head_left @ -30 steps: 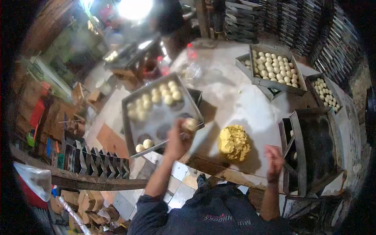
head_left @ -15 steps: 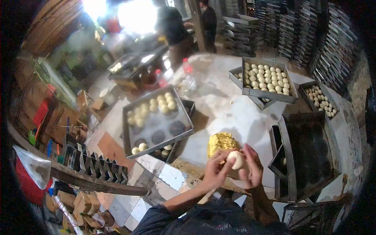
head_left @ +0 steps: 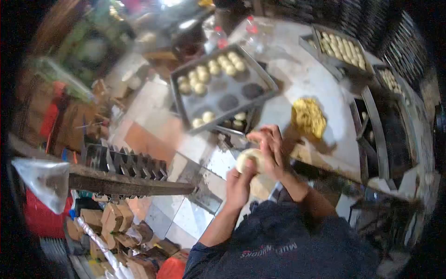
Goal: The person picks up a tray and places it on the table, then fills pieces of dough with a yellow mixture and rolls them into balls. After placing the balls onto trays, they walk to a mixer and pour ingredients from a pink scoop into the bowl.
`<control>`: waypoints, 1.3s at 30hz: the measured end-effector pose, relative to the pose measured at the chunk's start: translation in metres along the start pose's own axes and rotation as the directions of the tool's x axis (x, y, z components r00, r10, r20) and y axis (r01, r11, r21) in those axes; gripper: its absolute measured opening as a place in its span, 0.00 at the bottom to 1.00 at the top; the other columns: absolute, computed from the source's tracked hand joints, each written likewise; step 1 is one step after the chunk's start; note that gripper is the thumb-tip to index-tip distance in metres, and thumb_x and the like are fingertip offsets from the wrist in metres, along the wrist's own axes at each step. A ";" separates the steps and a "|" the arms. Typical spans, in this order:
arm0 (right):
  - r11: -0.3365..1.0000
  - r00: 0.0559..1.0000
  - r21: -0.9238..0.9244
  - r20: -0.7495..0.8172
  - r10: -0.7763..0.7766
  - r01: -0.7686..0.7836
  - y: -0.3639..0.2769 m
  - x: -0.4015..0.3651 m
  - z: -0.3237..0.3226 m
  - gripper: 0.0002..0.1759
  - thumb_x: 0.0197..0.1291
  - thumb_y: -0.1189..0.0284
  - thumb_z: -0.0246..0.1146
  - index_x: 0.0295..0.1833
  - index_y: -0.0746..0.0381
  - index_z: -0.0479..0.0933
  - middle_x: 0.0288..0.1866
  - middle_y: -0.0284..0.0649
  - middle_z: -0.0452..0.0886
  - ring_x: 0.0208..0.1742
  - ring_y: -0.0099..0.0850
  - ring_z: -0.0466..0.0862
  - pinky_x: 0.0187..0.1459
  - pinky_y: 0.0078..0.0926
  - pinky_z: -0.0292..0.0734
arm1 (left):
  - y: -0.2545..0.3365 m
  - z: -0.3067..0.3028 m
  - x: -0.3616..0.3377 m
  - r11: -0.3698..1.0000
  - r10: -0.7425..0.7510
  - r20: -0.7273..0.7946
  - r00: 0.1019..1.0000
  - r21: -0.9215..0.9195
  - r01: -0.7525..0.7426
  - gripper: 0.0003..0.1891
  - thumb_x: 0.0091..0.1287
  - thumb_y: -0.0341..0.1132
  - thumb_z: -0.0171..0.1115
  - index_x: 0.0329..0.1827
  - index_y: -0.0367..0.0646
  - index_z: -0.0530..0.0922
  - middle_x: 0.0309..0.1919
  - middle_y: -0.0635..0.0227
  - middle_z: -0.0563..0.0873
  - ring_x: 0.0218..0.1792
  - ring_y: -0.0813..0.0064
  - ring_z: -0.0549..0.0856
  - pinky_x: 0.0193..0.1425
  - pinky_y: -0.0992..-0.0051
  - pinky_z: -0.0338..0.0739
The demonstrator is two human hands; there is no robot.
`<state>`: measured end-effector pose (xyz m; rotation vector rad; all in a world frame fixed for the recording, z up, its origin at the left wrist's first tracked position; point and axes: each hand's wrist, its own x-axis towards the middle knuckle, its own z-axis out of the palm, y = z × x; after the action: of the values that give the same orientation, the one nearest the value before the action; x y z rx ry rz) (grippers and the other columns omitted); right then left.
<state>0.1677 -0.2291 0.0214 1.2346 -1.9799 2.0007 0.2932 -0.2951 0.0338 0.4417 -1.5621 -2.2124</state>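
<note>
A pale round dough ball (head_left: 247, 159) is held in my left hand (head_left: 239, 184), with the thumb pressed on it. My right hand (head_left: 273, 151) touches the ball's right side, its fingers raised and bent over it. Beyond my hands, a crumbly yellow mass (head_left: 308, 118) lies on the pale table (head_left: 290, 83). A metal tray (head_left: 223, 111) with several dough balls in rows and two near its front corner stands to the left, on top of another tray.
Trays of dough balls (head_left: 344, 49) stand at the back right. Dark metal trays (head_left: 395, 135) lean at the right. Bottles with red caps (head_left: 251, 28) stand at the back. A wooden beam (head_left: 130, 182) and cardboard boxes (head_left: 116, 217) are at the left.
The view has swung, so the table and trays appear higher and farther right. My hands have moved away from the yellow mass toward the tray side, still with the dough ball.
</note>
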 end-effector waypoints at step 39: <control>0.937 0.921 -0.022 -0.198 0.336 -0.347 0.150 0.063 -0.217 0.15 0.60 0.80 0.58 0.52 0.66 0.80 0.41 0.49 0.85 0.47 0.40 0.85 0.52 0.32 0.78 | -0.111 0.136 0.237 0.878 -0.478 0.135 0.868 0.032 0.478 0.24 0.74 0.39 0.54 0.70 0.38 0.66 0.58 0.60 0.78 0.56 0.70 0.79 0.63 0.68 0.73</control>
<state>-0.0630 -0.0968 -0.0317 0.6865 -2.2592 2.0935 0.0072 -0.2666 -0.0331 0.7608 -1.6580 -2.6634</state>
